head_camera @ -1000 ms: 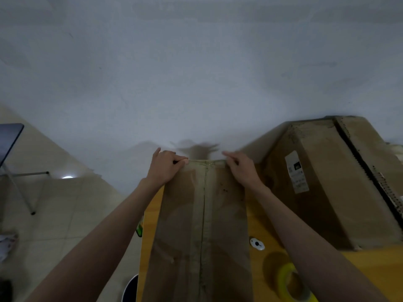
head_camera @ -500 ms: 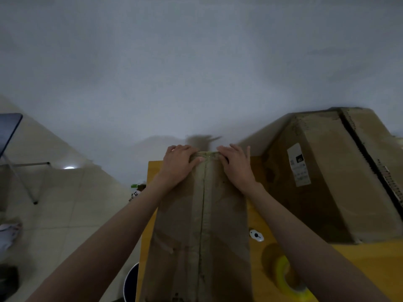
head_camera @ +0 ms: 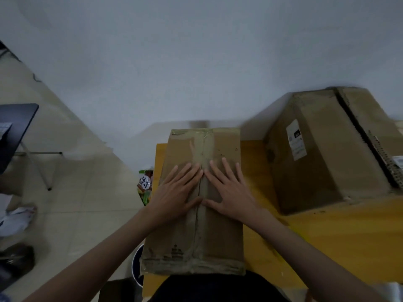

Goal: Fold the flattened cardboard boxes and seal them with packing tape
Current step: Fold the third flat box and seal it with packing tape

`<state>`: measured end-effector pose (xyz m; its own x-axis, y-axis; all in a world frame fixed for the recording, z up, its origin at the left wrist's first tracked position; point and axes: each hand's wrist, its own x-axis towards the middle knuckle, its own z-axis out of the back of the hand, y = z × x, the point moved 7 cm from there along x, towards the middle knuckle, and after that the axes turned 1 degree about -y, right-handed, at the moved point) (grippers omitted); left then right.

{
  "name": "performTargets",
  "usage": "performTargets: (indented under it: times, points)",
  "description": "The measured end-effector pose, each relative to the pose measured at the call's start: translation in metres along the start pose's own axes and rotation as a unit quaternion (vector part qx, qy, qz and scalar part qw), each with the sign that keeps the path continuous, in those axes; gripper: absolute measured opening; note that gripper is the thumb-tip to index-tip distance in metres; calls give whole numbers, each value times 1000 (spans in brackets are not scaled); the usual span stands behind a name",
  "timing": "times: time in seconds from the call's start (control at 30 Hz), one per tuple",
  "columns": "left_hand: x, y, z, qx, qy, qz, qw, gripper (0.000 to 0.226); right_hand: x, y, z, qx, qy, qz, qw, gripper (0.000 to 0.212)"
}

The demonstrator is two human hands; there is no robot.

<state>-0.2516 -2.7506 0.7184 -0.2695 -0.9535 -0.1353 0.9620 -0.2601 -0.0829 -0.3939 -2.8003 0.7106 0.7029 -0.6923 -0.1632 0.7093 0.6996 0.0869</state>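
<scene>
Nearest the person, the cardboard box point(head_camera: 196, 214) lies on the yellow bench point(head_camera: 327, 236), its taped centre seam running away from them. The left hand point(head_camera: 176, 192) and right hand point(head_camera: 226, 192) now press flat, fingers spread, either side of that seam at mid-length, having slid back from the far edge they gripped a second ago. I judge the tape is being smoothed down, with a larger box point(head_camera: 327, 153) standing farther right.
</scene>
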Motion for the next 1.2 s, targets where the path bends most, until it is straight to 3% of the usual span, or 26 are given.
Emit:
performTargets:
  times: [0.3, 0.6, 0.83, 1.0, 1.07, 1.13, 1.2]
  points:
    - [-67, -23, -9, -10, -4, -4, 1000, 76, -55, 60, -1, 1, -6, 26, 1000, 90]
    - [-143, -58, -32, -63, -8, -68, 996, 81, -118, 99, -23, -10, 12, 73, 997, 89]
    - [-157, -73, -47, 37, -35, -68, 996, 78, -151, 111, -48, -59, 0, 109, 992, 68]
    - [-155, -83, -49, 40, -25, -55, 997, 75, -157, 107, -51, -62, -23, 100, 993, 65]
    - [-155, -82, -45, 2, -20, -39, 999, 79, -159, 105, -46, -28, -59, 94, 993, 65]
    - [-156, -78, -41, -43, -25, 8, 999, 79, -164, 94, -36, 102, -112, 39, 988, 63]
    - [-159, -66, -35, -94, -61, 100, 989, 76, -170, 74, -32, 257, -164, -56, 951, 63]
